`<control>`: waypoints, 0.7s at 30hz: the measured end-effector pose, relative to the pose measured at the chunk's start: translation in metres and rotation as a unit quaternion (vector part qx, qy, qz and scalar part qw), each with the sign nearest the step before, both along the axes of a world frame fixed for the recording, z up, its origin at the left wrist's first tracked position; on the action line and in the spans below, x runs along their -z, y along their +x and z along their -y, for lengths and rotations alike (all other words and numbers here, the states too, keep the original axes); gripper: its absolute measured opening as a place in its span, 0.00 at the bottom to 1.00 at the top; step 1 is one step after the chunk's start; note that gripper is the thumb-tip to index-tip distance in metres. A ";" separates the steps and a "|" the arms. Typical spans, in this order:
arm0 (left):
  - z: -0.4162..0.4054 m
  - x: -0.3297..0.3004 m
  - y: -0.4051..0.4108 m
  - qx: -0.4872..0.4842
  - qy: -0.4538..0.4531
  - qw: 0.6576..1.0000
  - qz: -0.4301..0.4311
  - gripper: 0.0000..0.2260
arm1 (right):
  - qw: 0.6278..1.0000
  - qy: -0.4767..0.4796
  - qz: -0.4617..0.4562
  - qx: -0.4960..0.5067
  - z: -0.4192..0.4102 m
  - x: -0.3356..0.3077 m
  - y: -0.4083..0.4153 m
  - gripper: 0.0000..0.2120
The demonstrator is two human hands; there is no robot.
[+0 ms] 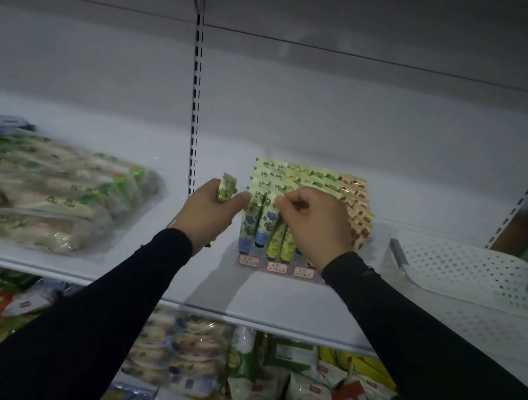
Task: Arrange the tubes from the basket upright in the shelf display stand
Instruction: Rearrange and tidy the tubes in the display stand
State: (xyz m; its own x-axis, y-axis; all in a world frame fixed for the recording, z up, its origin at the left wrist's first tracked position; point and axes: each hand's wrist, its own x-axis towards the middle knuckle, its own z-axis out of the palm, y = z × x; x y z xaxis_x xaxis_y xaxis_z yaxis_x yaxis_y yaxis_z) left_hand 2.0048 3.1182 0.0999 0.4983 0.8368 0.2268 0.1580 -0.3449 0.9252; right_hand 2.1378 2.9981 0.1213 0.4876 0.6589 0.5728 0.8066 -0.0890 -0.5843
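A tiered display stand [248,260] on the white shelf holds several rows of upright tubes [313,180], green and yellow on the left, red on the right. My left hand [209,214], just left of the stand, grips a green patterned tube [226,188] whose crimped end sticks up. My right hand [315,223] hovers over the stand's front rows and pinches the top of a tube there [279,200]. It hides the front right tubes. The white perforated basket [470,275] sits on the shelf to the right.
Clear bags of packaged food [35,186] fill the shelf's left part. The lower shelf [262,388] is packed with snack bags. A slotted upright [196,104] runs up the back wall behind the stand. Bare shelf surface [275,297] lies before the stand.
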 end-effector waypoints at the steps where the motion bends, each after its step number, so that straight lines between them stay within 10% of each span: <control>1: -0.001 -0.001 0.003 -0.004 -0.011 1.000 0.010 0.15 | 1.000 -0.003 0.005 0.004 -0.002 0.001 0.000 0.10; 21: -0.008 0.004 0.019 0.017 -0.105 0.993 0.048 0.10 | 0.993 -0.048 0.099 0.051 -0.016 0.021 -0.003 0.12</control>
State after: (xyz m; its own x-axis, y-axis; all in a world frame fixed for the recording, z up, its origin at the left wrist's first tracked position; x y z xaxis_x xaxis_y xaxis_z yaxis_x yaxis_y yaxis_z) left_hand 2.0238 3.1266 0.0960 0.5112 0.8540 0.0969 0.0573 -0.1464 0.9876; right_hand 2.1350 3.0139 0.1004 0.4390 0.6685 0.6003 0.8885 -0.2236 -0.4007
